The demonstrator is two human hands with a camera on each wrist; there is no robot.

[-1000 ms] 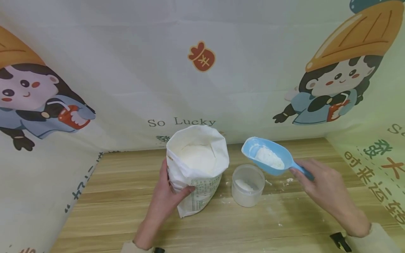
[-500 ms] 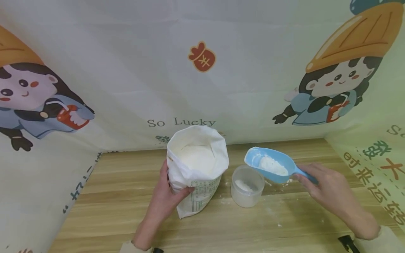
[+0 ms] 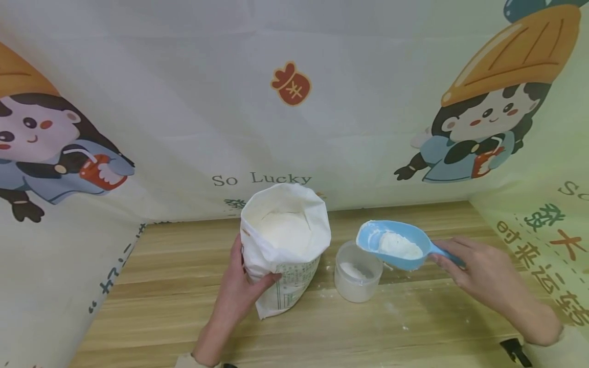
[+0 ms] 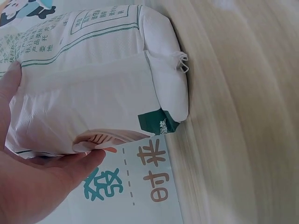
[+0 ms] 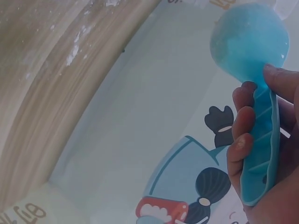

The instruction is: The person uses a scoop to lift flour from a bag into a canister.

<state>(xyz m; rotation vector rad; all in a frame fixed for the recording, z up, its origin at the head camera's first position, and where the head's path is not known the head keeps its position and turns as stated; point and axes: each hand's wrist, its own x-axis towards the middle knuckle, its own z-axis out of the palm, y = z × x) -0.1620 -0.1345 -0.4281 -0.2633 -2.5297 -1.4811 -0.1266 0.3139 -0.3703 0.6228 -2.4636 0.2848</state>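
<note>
A white paper bag (image 3: pixel 294 286) of white powder stands upright with its mouth open. My left hand (image 3: pixel 244 289) grips the bag's left side, thumb across the printed front; the left wrist view shows the fingers (image 4: pixel 88 163) curled around behind it. In my right hand (image 3: pixel 488 273) is the handle of a blue scoop (image 3: pixel 414 240), which carries a mound of white powder (image 3: pixel 399 246). The scoop's tip hangs over the right rim of a clear round tub (image 3: pixel 356 289) with some white powder inside. From the right wrist view, the fingers wrap the ribbed handle (image 5: pixel 261 144).
The tub stands just right of the bag on a wood-grain table (image 3: pixel 161 301). Specks of spilled powder (image 3: pixel 405 328) lie around the tub. A cloth backdrop (image 3: pixel 207 102) with cartoon figures encloses the back and sides.
My right hand has lowered the loaded scoop and shifted it slightly right, closer to the tub. The left hand keeps its grip on the bag, and the tub stays where it was.
</note>
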